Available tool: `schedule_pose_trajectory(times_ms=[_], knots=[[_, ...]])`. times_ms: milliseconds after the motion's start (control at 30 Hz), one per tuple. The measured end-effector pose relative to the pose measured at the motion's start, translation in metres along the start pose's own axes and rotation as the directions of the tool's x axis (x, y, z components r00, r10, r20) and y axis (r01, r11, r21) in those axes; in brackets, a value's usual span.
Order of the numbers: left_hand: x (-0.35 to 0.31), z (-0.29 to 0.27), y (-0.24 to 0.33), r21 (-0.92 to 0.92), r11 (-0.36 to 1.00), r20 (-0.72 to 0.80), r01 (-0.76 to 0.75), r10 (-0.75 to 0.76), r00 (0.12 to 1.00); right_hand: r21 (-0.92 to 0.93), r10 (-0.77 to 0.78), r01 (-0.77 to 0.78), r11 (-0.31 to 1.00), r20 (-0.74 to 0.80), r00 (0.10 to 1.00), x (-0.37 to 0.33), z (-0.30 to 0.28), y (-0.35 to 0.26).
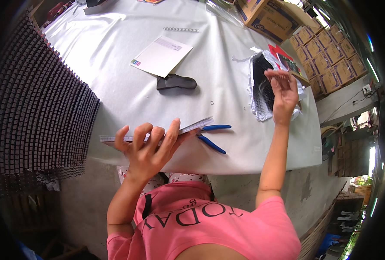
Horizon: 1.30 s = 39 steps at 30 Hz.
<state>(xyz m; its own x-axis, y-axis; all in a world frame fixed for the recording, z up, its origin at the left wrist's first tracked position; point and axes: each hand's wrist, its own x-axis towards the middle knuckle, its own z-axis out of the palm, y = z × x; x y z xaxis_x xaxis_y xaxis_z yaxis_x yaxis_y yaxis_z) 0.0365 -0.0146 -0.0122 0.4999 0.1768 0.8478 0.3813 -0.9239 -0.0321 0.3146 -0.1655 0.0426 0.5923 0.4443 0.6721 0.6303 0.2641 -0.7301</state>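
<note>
1. Left hand [147,147]: fingers spread and bent over a gridded notebook, grasping it low over the near part of the table.
2. Gridded notebook [196,125]: one, seen nearly edge-on, tilted, under the left hand's fingers, just beyond the person's lap.
3. Pliers, blue-handled [216,127]: one pair, handles apart and pointing right; head hidden at the notebook's right end.
4. Right hand [284,93]: raised at the table's right side, fingers bent; whether it holds anything cannot be told.
5. Black binding coils [261,93]: a heap, beneath and left of the right hand, within crumpled white wrapping [262,113].
6. White cover sheet [164,54]: one, punched along one edge, coloured blocks in a corner; lying mid-table.
7. Dark moulded object [176,82]: one, meeting the sheet's near corner; kind uncertain.
8. Loose wire spiral [181,29]: one, beyond the sheet.
9. Table [127,102]: white-covered, creased.
10. Dark ridged stack [36,99]: in close rows, at left.
11. Cardboard cartons [331,56]: stacked, far right.
</note>
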Motion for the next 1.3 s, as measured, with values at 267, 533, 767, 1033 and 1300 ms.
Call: schedule_pose_trajectory(times_ms=[267,533,767,1033,1300], knots=[[0.003,0.007,-0.009,-0.024,1.0,0.024,0.002,-0.001,1.0,-0.304,0.03,0.099,0.948,0.393,0.919,0.006,-0.009,0.005],[0.004,0.006,-0.008,-0.011,0.998,0.049,0.067,-0.066,0.997,-0.342,0.02,0.229,0.911,0.593,0.805,-0.026,0.04,-0.029],[0.006,0.002,-0.002,-0.006,0.992,0.079,0.129,-0.128,0.989,-0.265,0.197,-0.092,0.96,0.402,0.894,-0.082,0.073,-0.058],[0.006,0.007,0.006,-0.013,0.991,0.096,0.136,-0.134,0.986,-0.275,0.171,-0.023,0.961,0.529,0.832,-0.105,0.084,-0.053],[0.015,-0.002,-0.011,-0.054,0.998,-0.023,0.013,-0.014,1.0,-0.209,0.109,-0.023,0.978,0.413,0.904,-0.086,0.067,-0.037]])
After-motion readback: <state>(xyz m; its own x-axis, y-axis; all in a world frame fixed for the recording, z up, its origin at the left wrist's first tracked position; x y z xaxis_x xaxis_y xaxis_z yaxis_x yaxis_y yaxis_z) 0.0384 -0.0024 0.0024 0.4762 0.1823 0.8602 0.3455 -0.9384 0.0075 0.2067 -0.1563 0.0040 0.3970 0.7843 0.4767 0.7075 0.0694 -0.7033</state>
